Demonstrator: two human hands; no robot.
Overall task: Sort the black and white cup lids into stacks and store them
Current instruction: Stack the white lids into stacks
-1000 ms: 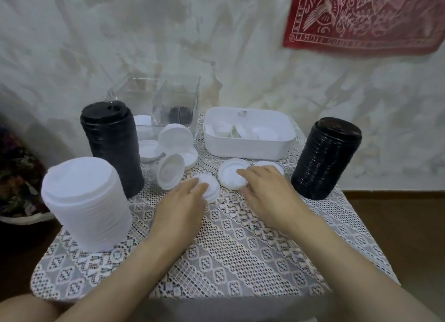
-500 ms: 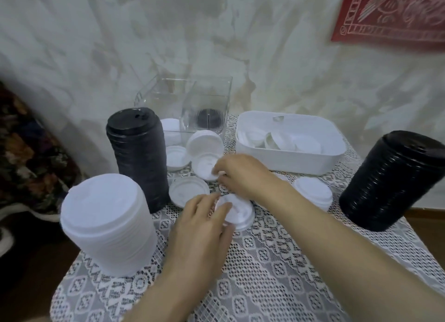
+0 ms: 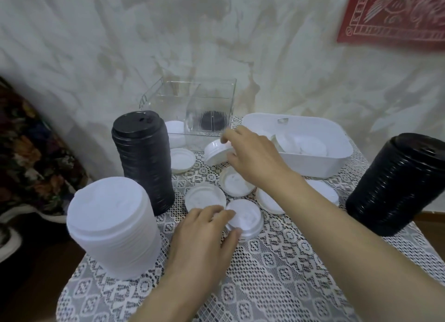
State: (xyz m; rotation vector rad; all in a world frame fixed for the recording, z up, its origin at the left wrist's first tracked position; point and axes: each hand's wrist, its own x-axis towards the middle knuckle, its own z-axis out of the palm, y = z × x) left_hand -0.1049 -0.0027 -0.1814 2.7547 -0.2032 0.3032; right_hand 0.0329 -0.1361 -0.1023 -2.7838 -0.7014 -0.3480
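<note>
Several loose white lids lie on the lace cloth in the middle of the table. My left hand pinches the edge of a short stack of white lids near the front. My right hand holds a tilted white lid lifted off the cloth, in front of the clear box. A tall stack of white lids stands at the front left, with a tall stack of black lids behind it. Another black stack stands at the right.
A clear box at the back holds black lids and some white ones. A white tub with loose white lids sits at the back right. The wall rises right behind them. The table edge runs close on the left and front.
My right hand has reached further back and lifted a white lid off the cloth. My left hand stays on the short white stack. The camera has moved closer.
</note>
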